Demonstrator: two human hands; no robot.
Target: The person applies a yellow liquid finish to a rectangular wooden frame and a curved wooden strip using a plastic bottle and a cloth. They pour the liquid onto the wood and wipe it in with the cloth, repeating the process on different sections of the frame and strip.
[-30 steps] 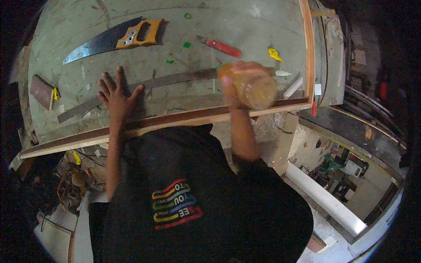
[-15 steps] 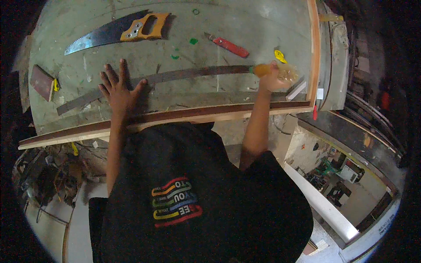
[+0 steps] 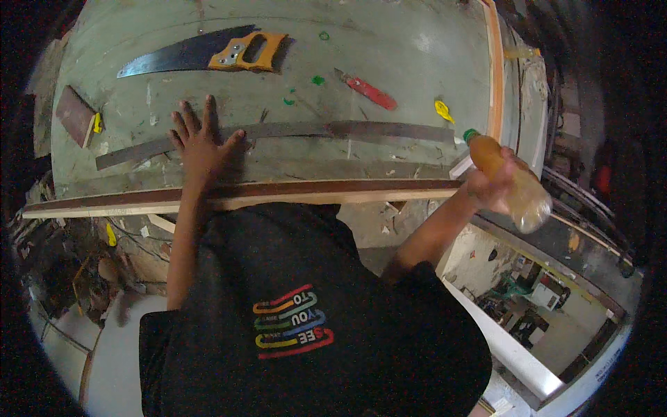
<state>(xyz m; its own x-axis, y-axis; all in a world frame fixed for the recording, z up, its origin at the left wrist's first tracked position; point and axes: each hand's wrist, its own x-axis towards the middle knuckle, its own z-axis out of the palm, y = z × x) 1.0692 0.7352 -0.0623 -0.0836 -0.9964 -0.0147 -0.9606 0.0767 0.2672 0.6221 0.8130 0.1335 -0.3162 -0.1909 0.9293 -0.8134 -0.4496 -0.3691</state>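
Note:
My left hand lies flat with its fingers spread, pressing on the left part of a long thin dark strip that stretches across the worktable. Wrapped round a clear plastic bottle with a green cap is my right hand. Amber liquid fills the cap end of the bottle, which is tilted with the cap toward the table's right end. The bottle is off the surface, just past the strip's right end.
A handsaw with an orange handle lies at the far left. Beyond the strip are a red utility knife and a small yellow piece. At the left sits a brown block. Wooden edging runs along the near side.
My right hand has moved the bottle rightward and nearer, away from the strip's right end. My left hand keeps its place on the strip. The whole view has shifted a little.

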